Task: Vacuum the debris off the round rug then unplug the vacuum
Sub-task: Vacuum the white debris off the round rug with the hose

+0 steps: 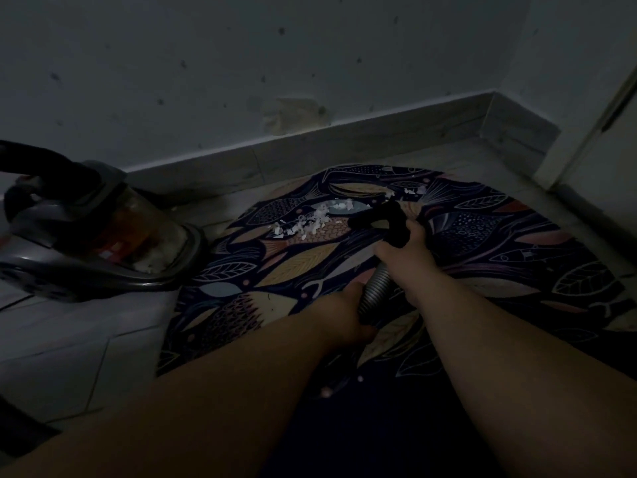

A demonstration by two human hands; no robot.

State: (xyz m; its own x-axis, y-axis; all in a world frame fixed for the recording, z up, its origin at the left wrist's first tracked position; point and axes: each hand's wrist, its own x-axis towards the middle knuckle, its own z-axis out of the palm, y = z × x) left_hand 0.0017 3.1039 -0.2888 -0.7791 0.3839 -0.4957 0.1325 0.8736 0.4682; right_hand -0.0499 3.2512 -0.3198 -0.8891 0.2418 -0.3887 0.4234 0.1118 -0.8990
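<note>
A round dark rug point(303, 260) printed with fish and leaves lies on the tiled floor. White scraps of debris point(310, 220) sit on its far half, with a few more scraps point(412, 191) further right. My right hand point(401, 243) grips the black nozzle point(377, 219) of the vacuum hose, its tip pointing left at the scraps. My left hand point(348, 315) holds the ribbed grey hose point(374, 294) lower down. The canister vacuum point(103, 232) stands on the floor left of the rug, with dust in its clear bin.
A wall with a pale skirting board point(310, 150) runs behind the rug. A door frame point(599, 132) stands at the right. Light floor tiles point(69, 357) lie at the left. The room is dim.
</note>
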